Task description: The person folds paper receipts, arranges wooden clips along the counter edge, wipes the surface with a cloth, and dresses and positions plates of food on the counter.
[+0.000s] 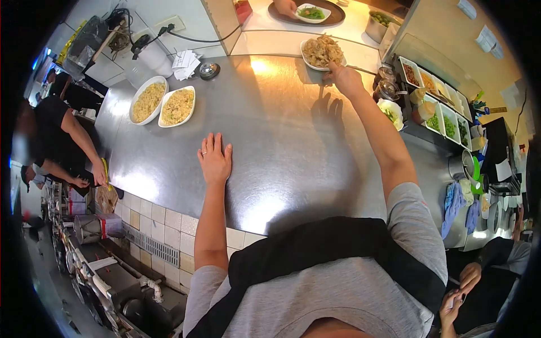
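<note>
My left hand (215, 161) lies flat on the steel counter (270, 129), fingers spread, with a ring on one finger. At the pass-through ledge, my right hand (345, 79) touches the near right edge of a white dish (319, 67) heaped with brown fried food (323, 50); its fingertips are bent at the rim. An oval bowl of fried rice (149, 102) and a squarish bowl of fried rice (178, 107) stand side by side beyond my left hand.
Behind the ledge, another person's hand (285, 7) is at a plate of greens (311, 13) on a tray. Topping containers (433, 119) line the right side. Co-workers stand at far left (76, 132) and lower right (470, 276). A call bell (209, 70) sits near the wall.
</note>
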`<action>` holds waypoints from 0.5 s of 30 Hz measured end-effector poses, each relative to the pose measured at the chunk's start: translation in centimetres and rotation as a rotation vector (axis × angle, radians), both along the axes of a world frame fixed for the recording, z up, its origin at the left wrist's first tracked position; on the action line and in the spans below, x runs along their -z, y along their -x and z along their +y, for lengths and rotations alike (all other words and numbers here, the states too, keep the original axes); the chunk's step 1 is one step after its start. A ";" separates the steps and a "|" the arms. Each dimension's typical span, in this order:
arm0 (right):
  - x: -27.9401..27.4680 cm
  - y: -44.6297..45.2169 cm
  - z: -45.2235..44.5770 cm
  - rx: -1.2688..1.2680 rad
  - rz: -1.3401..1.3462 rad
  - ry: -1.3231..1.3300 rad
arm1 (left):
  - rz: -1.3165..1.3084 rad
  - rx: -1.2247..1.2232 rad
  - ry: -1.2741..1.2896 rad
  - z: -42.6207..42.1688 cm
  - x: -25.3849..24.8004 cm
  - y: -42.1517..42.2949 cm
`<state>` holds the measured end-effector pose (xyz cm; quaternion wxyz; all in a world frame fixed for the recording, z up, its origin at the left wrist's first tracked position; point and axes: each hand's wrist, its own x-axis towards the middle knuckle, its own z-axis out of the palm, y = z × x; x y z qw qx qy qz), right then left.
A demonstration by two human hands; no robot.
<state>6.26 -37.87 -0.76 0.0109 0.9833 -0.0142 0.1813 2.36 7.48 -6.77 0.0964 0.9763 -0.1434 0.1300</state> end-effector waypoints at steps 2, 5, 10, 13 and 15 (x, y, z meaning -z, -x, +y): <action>-0.4 1.2 0.0 -0.022 -0.062 -0.049 | -0.008 -0.010 -0.016 -0.1 0.2 0.0; -2.9 2.4 0.9 -0.023 -0.096 -0.081 | -0.023 -0.001 -0.033 -0.1 0.4 0.0; -1.8 -0.8 1.0 0.040 -0.015 -0.013 | 0.007 0.007 -0.020 -0.5 0.0 0.0; -2.6 0.1 3.1 0.080 -0.048 -0.164 | 0.016 -0.011 -0.011 0.2 -0.3 0.1; -2.2 1.9 5.3 0.029 -0.116 -0.260 | 0.014 -0.013 -0.004 -0.1 -0.3 0.1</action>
